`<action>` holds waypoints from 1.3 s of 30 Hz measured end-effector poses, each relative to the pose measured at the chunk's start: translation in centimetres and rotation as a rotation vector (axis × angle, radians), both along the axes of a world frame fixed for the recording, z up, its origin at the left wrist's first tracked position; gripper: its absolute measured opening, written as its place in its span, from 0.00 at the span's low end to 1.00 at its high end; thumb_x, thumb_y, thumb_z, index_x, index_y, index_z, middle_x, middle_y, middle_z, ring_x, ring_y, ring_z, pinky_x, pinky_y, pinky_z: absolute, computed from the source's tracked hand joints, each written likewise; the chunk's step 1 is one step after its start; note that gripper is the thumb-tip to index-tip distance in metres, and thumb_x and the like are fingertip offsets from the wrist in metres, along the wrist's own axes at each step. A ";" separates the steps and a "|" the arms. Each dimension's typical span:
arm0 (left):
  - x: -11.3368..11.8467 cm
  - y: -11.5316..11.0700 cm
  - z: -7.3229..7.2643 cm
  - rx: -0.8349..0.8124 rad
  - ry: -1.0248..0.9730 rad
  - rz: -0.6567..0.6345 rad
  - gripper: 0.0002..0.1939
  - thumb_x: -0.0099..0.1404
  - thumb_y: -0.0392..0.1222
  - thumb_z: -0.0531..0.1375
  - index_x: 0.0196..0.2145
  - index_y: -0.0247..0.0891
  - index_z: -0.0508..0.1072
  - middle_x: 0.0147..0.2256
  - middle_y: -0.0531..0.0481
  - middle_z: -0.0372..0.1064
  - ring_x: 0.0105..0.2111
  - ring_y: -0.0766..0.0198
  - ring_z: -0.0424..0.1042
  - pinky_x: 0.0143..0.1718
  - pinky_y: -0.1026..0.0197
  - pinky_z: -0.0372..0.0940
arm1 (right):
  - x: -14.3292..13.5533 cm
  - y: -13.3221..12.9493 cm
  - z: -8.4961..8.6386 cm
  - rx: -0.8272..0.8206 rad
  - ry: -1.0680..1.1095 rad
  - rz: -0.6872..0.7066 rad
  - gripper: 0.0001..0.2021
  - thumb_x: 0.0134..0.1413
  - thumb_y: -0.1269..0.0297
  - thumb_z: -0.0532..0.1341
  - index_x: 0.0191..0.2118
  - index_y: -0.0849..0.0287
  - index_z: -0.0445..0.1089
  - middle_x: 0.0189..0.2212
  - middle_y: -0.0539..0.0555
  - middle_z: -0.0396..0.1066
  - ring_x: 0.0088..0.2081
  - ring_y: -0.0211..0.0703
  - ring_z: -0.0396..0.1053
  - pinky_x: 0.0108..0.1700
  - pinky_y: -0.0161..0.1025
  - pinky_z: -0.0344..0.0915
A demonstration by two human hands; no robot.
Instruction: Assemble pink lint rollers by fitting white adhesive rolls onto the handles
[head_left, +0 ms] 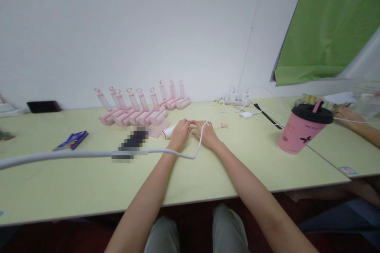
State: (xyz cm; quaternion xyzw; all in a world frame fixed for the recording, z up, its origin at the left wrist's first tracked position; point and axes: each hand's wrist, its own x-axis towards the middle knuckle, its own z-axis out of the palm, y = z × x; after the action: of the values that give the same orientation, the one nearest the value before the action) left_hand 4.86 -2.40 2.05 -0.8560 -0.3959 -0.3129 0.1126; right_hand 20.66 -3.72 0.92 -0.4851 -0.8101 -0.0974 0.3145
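Observation:
A white cylinder with a pinkish rim [168, 132] lies on the table, partly under my left hand [181, 133]. The fingers of that hand curl over its right end. My right hand [208, 134] is close beside it, fingers bent and nearly meeting the left fingertips over a thin pale part. What exactly the right fingers grip is hidden. Just right of them a small pink cord loop [225, 125] lies on the table. Behind my hands stand several pink cylinders [139, 115] lying in rows, with slim clear tubes [132, 99] upright on them, topped by pink loops.
A white cable [166, 150] crosses close to the camera. Left lie a purple packet [73, 140] and a blurred dark object [132, 144]. A pink cup [301, 132], a power strip [236, 103] and a black strap [267, 116] are right, near another person's hand [348, 116].

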 end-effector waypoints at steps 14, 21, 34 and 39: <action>-4.3 0.9 -0.2 -0.164 0.252 0.479 0.20 0.59 0.49 0.55 0.46 0.35 0.64 0.41 0.38 0.64 0.44 0.50 0.63 0.39 0.53 0.59 | 4.9 2.8 -2.2 -0.336 0.125 -0.585 0.12 0.58 0.68 0.49 0.42 0.62 0.67 0.42 0.62 0.66 0.46 0.50 0.56 0.48 0.49 0.47; -2.3 0.1 0.7 -0.160 0.167 0.265 0.22 0.64 0.51 0.49 0.51 0.36 0.58 0.42 0.41 0.67 0.42 0.56 0.67 0.40 0.59 0.59 | 3.2 2.0 -1.1 -0.168 0.375 -0.181 0.22 0.56 0.59 0.53 0.56 0.54 0.57 0.55 0.58 0.58 0.54 0.47 0.54 0.53 0.46 0.51; -1.7 0.2 1.1 -0.043 0.183 0.098 0.22 0.64 0.47 0.49 0.52 0.33 0.55 0.44 0.39 0.63 0.42 0.55 0.64 0.41 0.55 0.59 | 1.7 2.6 -0.5 -0.382 0.815 0.333 0.20 0.53 0.58 0.56 0.51 0.58 0.63 0.46 0.58 0.69 0.45 0.40 0.69 0.43 0.37 0.65; -1.6 0.3 0.8 -0.060 0.203 0.084 0.21 0.64 0.46 0.50 0.52 0.34 0.56 0.45 0.39 0.62 0.44 0.54 0.62 0.44 0.54 0.58 | 1.3 2.0 -0.3 -0.316 0.679 0.243 0.20 0.54 0.60 0.55 0.52 0.57 0.62 0.46 0.57 0.69 0.40 0.40 0.71 0.41 0.37 0.66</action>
State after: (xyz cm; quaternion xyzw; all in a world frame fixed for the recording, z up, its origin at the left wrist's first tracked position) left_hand 3.25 -2.14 2.82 -0.8690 -0.4271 -0.2075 0.1392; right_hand 21.92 -1.73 0.67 -0.4327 -0.7167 0.2324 0.4951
